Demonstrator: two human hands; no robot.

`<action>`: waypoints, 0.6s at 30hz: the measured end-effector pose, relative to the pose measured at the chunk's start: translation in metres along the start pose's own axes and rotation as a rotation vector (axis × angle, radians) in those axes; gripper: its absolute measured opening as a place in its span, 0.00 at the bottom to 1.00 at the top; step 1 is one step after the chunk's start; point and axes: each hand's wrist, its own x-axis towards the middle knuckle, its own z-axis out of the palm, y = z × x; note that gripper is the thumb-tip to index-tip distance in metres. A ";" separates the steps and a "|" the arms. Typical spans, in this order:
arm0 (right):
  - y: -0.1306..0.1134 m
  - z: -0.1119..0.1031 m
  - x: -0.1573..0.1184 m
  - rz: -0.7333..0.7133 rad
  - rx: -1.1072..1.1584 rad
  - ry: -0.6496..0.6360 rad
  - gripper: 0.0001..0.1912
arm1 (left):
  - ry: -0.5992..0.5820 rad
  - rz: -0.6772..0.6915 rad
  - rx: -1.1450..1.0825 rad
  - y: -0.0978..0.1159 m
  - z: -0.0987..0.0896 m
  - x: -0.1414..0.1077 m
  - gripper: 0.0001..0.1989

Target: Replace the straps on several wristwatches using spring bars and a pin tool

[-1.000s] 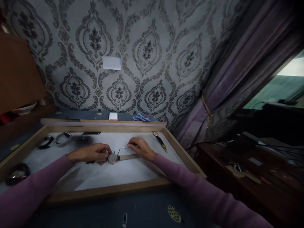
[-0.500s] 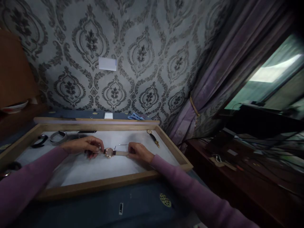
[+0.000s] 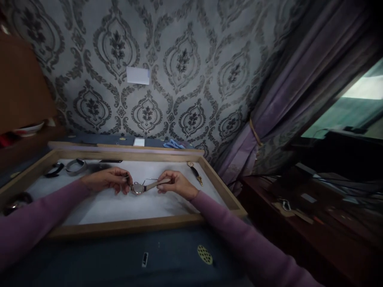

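Observation:
A wristwatch (image 3: 138, 189) with a round case and a light strap is held between my hands, over the white floor of a wooden tray (image 3: 119, 228). My left hand (image 3: 112, 180) is closed on the short strap end at the left of the case. On the other side, my right hand (image 3: 176, 184) pinches the long strap, which slants up to the right. A thin dark-and-silver item (image 3: 151, 179) shows just behind the strap; I cannot make out what it is.
Inside the tray lie a black-strapped watch (image 3: 195, 173) at right, a grey-banded watch (image 3: 76, 167) and a black one (image 3: 54, 170) at left, and a dark round item (image 3: 18, 202). A blue cloth (image 3: 173, 144) rests behind. A cluttered desk (image 3: 269, 215) stands at right.
My right hand has raised and tilted its strap end, and its fingers have turned into clearer view. The watch face has turned slightly. The view has shifted a little.

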 end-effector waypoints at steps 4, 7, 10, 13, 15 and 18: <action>-0.005 -0.002 0.001 0.000 0.182 0.021 0.21 | 0.035 0.028 0.065 -0.006 -0.001 0.005 0.18; -0.005 -0.005 0.003 -0.005 0.276 0.069 0.20 | 0.056 0.020 0.089 -0.004 0.000 0.004 0.18; -0.004 -0.010 0.003 -0.002 0.341 0.101 0.18 | 0.073 0.018 0.121 0.000 0.006 0.005 0.17; -0.007 -0.011 0.002 0.004 0.386 0.112 0.17 | 0.078 0.050 0.150 0.004 0.014 0.009 0.16; -0.010 -0.009 0.001 0.017 0.409 0.091 0.17 | 0.076 0.085 0.168 0.007 0.020 0.012 0.15; -0.015 -0.006 0.000 0.061 0.435 0.026 0.19 | 0.055 0.112 0.170 0.009 0.027 0.016 0.14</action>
